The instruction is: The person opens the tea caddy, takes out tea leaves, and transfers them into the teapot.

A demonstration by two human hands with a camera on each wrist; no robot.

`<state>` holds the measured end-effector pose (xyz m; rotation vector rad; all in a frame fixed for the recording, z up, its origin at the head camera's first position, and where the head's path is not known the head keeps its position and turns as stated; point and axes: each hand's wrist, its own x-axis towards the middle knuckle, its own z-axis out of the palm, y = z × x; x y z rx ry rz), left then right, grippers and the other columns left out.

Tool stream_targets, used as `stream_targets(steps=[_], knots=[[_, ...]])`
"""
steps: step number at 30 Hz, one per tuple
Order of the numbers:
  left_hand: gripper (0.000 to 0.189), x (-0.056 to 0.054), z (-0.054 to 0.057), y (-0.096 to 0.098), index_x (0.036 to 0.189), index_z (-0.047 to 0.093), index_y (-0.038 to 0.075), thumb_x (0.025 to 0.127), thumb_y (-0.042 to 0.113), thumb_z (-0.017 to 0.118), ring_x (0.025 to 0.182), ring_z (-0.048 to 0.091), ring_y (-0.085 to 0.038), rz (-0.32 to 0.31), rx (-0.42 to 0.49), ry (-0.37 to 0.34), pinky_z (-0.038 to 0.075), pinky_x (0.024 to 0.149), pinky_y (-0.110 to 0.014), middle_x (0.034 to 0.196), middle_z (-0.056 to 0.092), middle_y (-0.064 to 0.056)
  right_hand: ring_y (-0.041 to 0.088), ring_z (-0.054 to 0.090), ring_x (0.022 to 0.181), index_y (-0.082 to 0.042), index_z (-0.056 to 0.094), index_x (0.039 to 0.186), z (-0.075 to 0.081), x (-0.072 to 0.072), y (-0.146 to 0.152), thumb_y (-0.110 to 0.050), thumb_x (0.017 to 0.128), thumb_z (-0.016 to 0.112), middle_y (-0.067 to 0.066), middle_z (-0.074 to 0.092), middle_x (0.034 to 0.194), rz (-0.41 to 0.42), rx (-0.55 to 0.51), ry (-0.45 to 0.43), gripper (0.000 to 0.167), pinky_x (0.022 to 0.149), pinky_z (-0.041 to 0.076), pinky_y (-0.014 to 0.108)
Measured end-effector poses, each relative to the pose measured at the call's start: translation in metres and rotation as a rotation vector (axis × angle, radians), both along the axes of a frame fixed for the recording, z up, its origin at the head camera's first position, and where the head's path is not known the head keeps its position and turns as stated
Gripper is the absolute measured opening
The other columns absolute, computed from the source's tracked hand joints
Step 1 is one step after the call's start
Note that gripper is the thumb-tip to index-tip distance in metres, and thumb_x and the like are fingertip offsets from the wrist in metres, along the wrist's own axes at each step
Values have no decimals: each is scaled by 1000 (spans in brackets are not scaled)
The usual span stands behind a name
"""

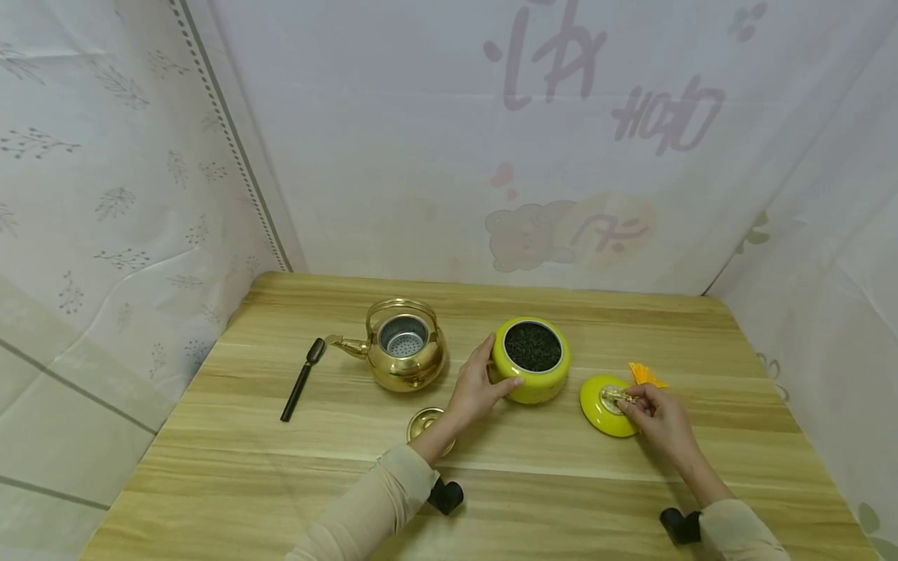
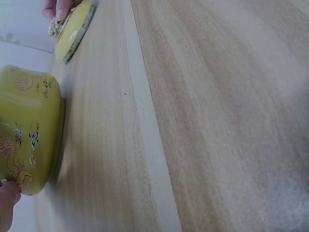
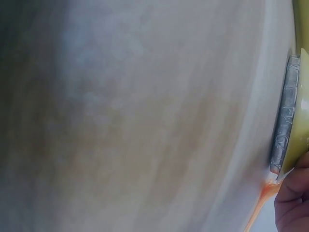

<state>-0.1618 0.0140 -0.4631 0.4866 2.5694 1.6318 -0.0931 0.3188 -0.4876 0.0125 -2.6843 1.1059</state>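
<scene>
Head view: the left hand (image 1: 477, 392), half-open, cups the jar (image 1: 540, 386); at its four o'clock the right hand (image 1: 662, 421) tightly pinches the lid's knob (image 1: 613, 396). Steady, level handling seems best.

Wood-grain table (image 1: 561, 491): dark scoop (image 1: 302, 381), gold kettle (image 1: 402, 375), gold lid (image 1: 421, 425), yellow jar (image 1: 531, 384), yellow lid (image 1: 602, 416).
</scene>
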Motion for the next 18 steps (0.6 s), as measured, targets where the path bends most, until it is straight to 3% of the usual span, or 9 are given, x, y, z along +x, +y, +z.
stream_targets(steps=[7, 13, 18], knots=[[86, 1, 2, 0, 145, 28, -2, 79, 23, 77, 125, 46, -27, 7, 14, 7, 39, 106, -40, 141, 42, -18, 1, 39, 58, 3, 65, 94, 5, 1, -2, -3, 84, 69, 2, 50, 69, 7, -11, -25, 13, 46, 37, 18], [86, 2, 4, -1, 145, 28, -1, 79, 22, 77, 126, 45, -27, 6, 24, -32, 37, 107, -41, 138, 46, -17, 2, 42, 59, 5, 60, 112, 11, 3, -2, -12, 87, 68, 4, 53, 72, -9, -29, -90, 31, 49, 39, 18], [87, 1, 5, -2, 146, 27, 2, 79, 24, 77, 128, 44, -27, 3, 23, -58, 37, 107, -41, 140, 44, -16, 3, 43, 59, 5, 57, 117, 18, 1, -3, -13, 88, 67, 6, 55, 73, -23, -58, -57, 36, 48, 40, 19]])
